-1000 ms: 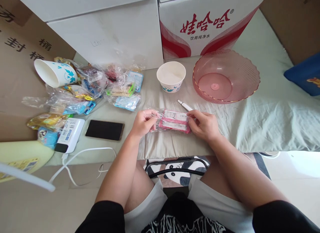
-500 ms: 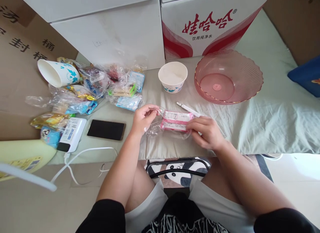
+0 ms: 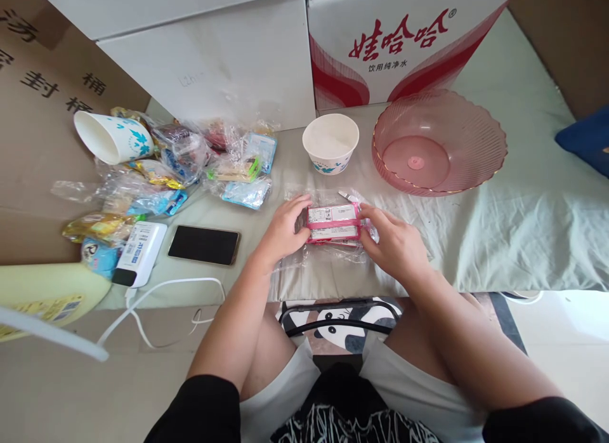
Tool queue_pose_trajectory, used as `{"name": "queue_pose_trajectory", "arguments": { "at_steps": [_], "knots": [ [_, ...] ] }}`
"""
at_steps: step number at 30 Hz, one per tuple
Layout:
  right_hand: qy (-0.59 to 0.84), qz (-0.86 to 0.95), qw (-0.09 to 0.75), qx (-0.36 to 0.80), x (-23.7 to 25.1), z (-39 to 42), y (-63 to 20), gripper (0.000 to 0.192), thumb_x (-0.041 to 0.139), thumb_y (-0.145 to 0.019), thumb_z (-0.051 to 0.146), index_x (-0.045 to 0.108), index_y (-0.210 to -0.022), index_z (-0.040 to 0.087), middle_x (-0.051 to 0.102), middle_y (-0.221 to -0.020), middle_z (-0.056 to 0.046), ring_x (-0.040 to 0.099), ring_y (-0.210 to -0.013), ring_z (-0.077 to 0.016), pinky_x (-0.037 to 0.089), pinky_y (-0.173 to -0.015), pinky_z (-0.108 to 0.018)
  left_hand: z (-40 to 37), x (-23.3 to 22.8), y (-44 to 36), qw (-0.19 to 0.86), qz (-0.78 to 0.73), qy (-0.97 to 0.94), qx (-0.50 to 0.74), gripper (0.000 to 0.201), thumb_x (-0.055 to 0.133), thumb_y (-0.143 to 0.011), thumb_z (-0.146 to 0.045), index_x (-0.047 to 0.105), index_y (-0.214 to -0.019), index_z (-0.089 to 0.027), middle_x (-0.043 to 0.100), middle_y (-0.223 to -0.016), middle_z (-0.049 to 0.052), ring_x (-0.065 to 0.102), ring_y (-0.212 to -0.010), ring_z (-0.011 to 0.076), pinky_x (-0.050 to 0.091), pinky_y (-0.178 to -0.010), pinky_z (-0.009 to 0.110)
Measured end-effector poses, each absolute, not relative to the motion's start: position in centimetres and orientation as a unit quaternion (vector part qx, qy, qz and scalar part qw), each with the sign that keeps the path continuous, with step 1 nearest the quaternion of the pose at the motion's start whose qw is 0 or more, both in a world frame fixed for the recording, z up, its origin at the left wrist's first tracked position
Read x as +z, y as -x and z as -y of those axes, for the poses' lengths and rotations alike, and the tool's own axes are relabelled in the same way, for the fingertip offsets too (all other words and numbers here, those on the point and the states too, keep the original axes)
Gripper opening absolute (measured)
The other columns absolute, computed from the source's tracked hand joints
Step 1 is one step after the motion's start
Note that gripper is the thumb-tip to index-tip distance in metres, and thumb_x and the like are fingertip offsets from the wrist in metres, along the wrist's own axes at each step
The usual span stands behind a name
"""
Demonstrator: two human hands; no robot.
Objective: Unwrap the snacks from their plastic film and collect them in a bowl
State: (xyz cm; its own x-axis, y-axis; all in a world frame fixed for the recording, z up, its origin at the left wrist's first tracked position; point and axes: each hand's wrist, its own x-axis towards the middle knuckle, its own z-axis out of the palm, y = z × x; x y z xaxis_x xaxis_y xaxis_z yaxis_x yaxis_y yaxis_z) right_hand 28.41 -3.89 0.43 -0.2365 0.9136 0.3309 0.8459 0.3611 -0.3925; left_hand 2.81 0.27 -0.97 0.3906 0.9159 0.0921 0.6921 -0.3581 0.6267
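I hold the pink packet (image 3: 333, 223) flat on the grey cloth (image 3: 499, 233), inside its clear wrapper (image 3: 328, 256). My left hand (image 3: 284, 229) pinches the packet's left end with curled fingers; my right hand (image 3: 394, 241) grips the right end the same way. A white tool (image 3: 346, 196) lies just behind. The paper bowl (image 3: 330, 142) and pink bowl (image 3: 439, 141) stand beyond. The phone (image 3: 203, 245) lies left.
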Motion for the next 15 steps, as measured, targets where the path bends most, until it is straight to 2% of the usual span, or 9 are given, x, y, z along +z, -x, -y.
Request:
{"name": "queue_pose_trajectory", "arguments": {
  "at_steps": [2,4,6,9,15],
  "knots": [
    [0.524,0.807,0.258,0.089,0.5,3.9,-28.3,0.02,0.055,-0.089,0.017,0.066,-0.105,0.024,0.073,-0.132,-0.008,0.073,-0.1,-0.0243,0.052,-0.069,-0.033,-0.2,-1.0,-2.6,0.257,-0.505,-0.797,0.209,0.066,0.056,-0.073,-0.002,0.061,-0.136,-0.016,0.054,-0.156,0.015,0.045,-0.15,0.0312,0.036,-0.126,0.055],
    [0.484,0.829,0.259,0.105,0.6,3.9,-28.2,0.018,0.056,-0.089,0.016,0.067,-0.102,0.023,0.072,-0.131,-0.009,0.069,-0.114,-0.0264,0.054,-0.081,-0.037,-0.2,-1.0,-2.2,0.265,-0.506,-0.795,0.207,0.07,0.054,-0.071,0.0,0.06,-0.139,-0.016,0.052,-0.158,0.014,0.045,-0.15,0.0305,0.036,-0.127,0.054],
    [0.461,0.84,0.265,0.109,0.6,3.8,-28.0,0.018,0.057,-0.09,0.017,0.068,-0.103,0.023,0.075,-0.122,-0.009,0.067,-0.113,-0.0268,0.052,-0.087,-0.039,-0.2,-1.1,-1.7,0.274,-0.51,-0.787,0.211,0.072,0.05,-0.071,0.003,0.06,-0.139,-0.017,0.051,-0.159,0.013,0.046,-0.15,0.0282,0.038,-0.126,0.051],
    [0.457,0.843,0.267,0.094,0.6,3.8,-27.7,0.016,0.057,-0.093,0.021,0.069,-0.104,0.023,0.077,-0.115,-0.007,0.067,-0.109,-0.0266,0.049,-0.085,-0.04,-0.3,-1.2,-1.3,0.273,-0.528,-0.776,0.209,0.063,0.047,-0.075,0.004,0.067,-0.13,-0.019,0.052,-0.158,0.01,0.047,-0.149,0.0255,0.041,-0.124,0.048],
    [0.509,0.825,0.227,0.096,0.5,4.1,-27.0,0.019,0.056,-0.095,0.026,0.068,-0.109,0.022,0.075,-0.12,-0.008,0.068,-0.102,-0.0266,0.05,-0.083,-0.038,0.0,-0.8,-1.8,0.274,-0.53,-0.779,0.195,0.038,0.056,-0.088,-0.012,0.07,-0.122,-0.018,0.053,-0.156,0.013,0.051,-0.145,0.0279,0.043,-0.121,0.049]
  ]
}}
